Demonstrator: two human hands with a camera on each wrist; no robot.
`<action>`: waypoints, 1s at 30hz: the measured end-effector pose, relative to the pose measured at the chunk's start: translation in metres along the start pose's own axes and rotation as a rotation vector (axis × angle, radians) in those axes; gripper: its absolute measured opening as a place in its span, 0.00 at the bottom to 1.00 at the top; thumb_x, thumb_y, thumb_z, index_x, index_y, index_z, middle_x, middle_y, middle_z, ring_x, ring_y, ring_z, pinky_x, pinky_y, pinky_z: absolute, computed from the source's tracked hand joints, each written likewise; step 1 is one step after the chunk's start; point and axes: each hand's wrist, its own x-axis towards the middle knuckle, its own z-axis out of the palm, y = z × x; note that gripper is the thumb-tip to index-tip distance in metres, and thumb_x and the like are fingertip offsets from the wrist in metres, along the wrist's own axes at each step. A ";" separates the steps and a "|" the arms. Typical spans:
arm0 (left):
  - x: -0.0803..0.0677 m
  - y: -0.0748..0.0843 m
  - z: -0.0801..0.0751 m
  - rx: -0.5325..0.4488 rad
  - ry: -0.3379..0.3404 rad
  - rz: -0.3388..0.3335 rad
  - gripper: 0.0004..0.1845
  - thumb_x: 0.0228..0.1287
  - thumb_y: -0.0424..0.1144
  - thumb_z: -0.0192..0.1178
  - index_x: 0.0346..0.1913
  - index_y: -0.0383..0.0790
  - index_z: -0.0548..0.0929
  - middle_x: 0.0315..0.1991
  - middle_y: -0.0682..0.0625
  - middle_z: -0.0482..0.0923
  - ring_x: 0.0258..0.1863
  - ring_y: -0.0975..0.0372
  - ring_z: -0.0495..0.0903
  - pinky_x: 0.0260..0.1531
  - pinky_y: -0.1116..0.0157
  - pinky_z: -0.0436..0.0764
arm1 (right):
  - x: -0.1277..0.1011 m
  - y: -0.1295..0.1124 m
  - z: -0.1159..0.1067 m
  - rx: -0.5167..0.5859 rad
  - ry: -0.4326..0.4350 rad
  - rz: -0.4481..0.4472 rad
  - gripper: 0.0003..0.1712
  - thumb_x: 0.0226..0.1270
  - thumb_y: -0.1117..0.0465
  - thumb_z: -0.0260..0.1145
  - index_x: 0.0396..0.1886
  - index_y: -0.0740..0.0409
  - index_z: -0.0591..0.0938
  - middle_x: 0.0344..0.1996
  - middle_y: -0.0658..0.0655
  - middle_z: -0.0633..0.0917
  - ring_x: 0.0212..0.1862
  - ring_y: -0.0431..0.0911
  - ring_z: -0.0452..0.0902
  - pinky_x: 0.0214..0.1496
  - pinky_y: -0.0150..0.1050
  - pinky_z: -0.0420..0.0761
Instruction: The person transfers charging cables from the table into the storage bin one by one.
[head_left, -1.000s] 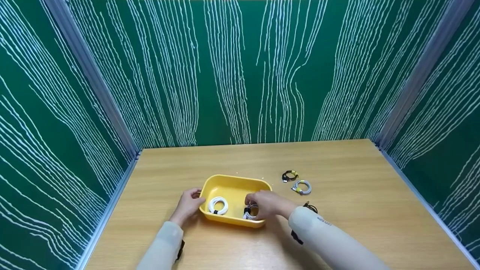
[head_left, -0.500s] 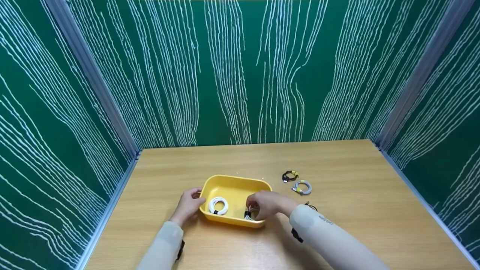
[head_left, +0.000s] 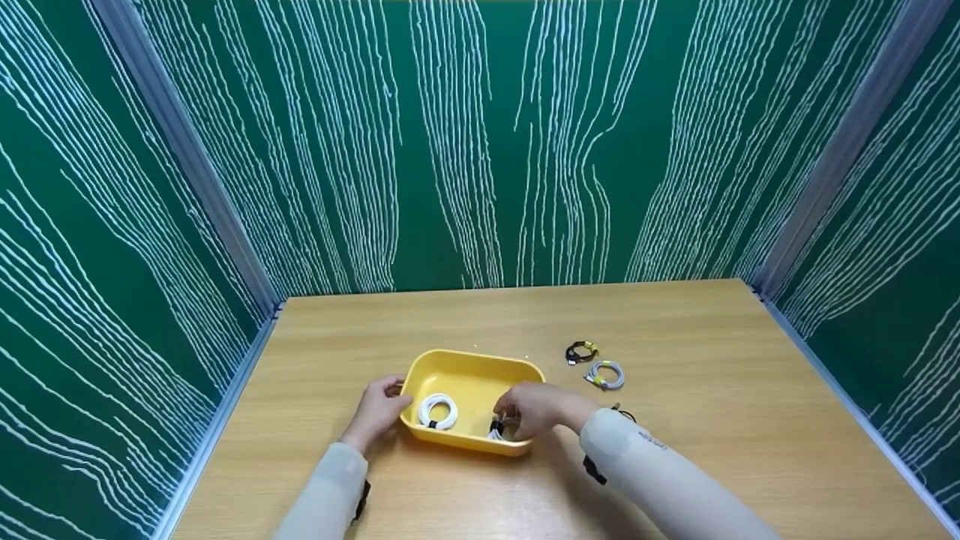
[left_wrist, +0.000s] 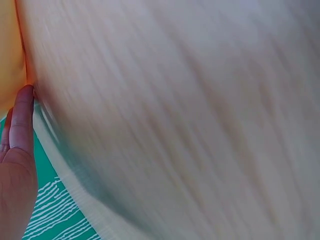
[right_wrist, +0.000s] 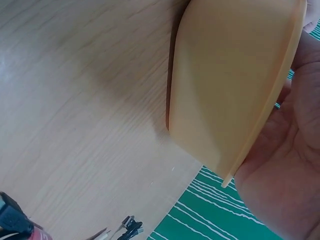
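Note:
A yellow tray (head_left: 480, 367) stands on the wooden table (head_left: 712, 450). My left hand (head_left: 390, 401) grips its left rim, thumb on top; in the left wrist view a finger (left_wrist: 22, 120) lies against the tray wall (left_wrist: 10, 50). My right hand (head_left: 510, 420) reaches into the tray's right near corner, its fingers curled over a white coiled cable with a black tie (head_left: 496, 430). Another white coil (head_left: 437, 411) lies in the tray's left half. The right wrist view shows the tray's outer wall (right_wrist: 230, 85) against my palm (right_wrist: 285, 165).
Two coiled cables lie on the table right of the tray: a black one with a yellow tie (head_left: 580, 351) and a grey one with a yellow tie (head_left: 604, 373). A dark cable (head_left: 619, 411) sits by my right wrist. Green panels wall in three sides.
My right hand has sunk slightly lower into the tray's near right corner with the cable. The left hand has stayed on the rim.

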 end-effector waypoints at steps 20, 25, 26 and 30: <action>0.001 0.000 -0.002 0.061 0.003 -0.008 0.22 0.64 0.25 0.62 0.61 0.23 0.84 0.50 0.34 0.88 0.49 0.54 0.85 0.53 0.62 0.86 | -0.010 0.004 -0.001 0.242 0.179 0.040 0.24 0.63 0.64 0.79 0.59 0.61 0.89 0.49 0.59 0.91 0.50 0.51 0.84 0.59 0.53 0.88; 0.000 0.000 -0.001 0.040 0.000 -0.019 0.21 0.66 0.24 0.62 0.62 0.23 0.84 0.51 0.33 0.87 0.50 0.53 0.85 0.52 0.62 0.88 | -0.013 0.006 -0.004 0.256 0.237 0.038 0.24 0.65 0.65 0.78 0.62 0.61 0.88 0.54 0.60 0.91 0.54 0.53 0.85 0.63 0.57 0.86; 0.000 0.001 -0.001 0.039 -0.001 -0.022 0.21 0.66 0.24 0.61 0.62 0.23 0.83 0.52 0.33 0.87 0.50 0.53 0.85 0.52 0.62 0.88 | -0.014 0.006 -0.004 0.260 0.245 0.035 0.24 0.65 0.65 0.78 0.62 0.61 0.88 0.55 0.61 0.91 0.54 0.53 0.85 0.63 0.57 0.86; -0.001 0.001 -0.001 0.045 -0.001 -0.015 0.22 0.66 0.24 0.62 0.62 0.23 0.83 0.52 0.32 0.87 0.51 0.52 0.86 0.53 0.61 0.88 | -0.018 0.008 -0.007 0.289 0.268 0.025 0.25 0.65 0.66 0.77 0.62 0.63 0.87 0.56 0.63 0.90 0.56 0.55 0.85 0.64 0.59 0.85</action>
